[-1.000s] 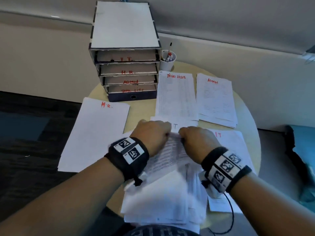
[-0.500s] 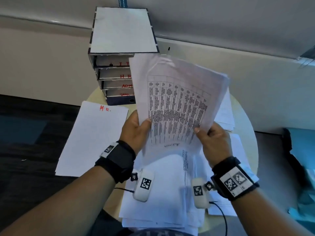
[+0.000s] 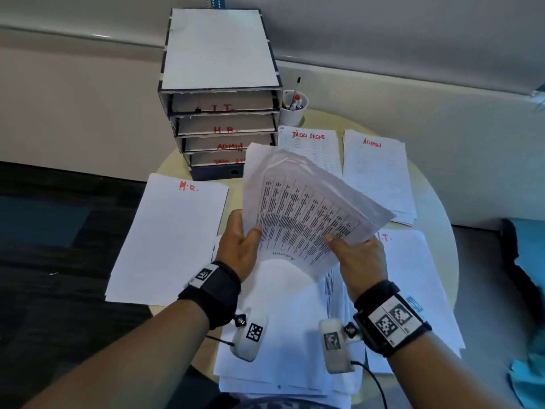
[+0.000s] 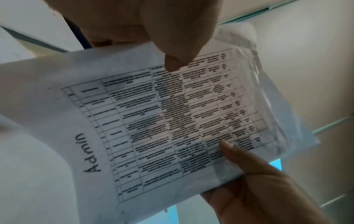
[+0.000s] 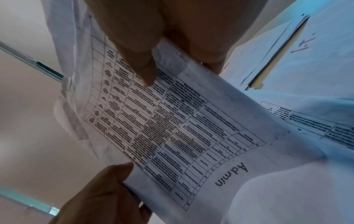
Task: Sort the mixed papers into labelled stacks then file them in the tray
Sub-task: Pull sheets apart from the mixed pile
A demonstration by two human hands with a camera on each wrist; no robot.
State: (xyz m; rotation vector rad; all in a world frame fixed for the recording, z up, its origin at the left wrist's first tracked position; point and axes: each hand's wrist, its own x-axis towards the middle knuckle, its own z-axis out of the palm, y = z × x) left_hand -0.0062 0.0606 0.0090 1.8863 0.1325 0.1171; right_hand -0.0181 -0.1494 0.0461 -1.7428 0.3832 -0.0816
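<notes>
Both hands hold up a printed sheet headed "Admin" (image 3: 298, 202) (image 4: 172, 115) (image 5: 172, 128), a dense table on it. My left hand (image 3: 240, 246) pinches its left edge, thumb on top. My right hand (image 3: 358, 255) pinches its right edge the same way. Beneath them lies the mixed pile of papers (image 3: 280, 335) at the table's near edge. Labelled stacks lie around: H.R. (image 3: 168, 240) on the left, Task Lists (image 3: 309, 149), Admin (image 3: 377, 175) at the back right, I.T. (image 3: 413, 276) on the right. The filing tray (image 3: 219, 113) stands at the back, its shelves marked I.T., H.R., Admin and Task Lists.
A white cup with pens (image 3: 293, 109) stands right of the tray. The round table (image 3: 436, 202) ends close behind the stacks, against a pale wall. Dark floor lies to the left, and something teal (image 3: 528, 261) sits at the far right.
A second ago both hands pressed on the mixed pile. They lifted the Admin sheet off it, and it has since tipped down and to the right.
</notes>
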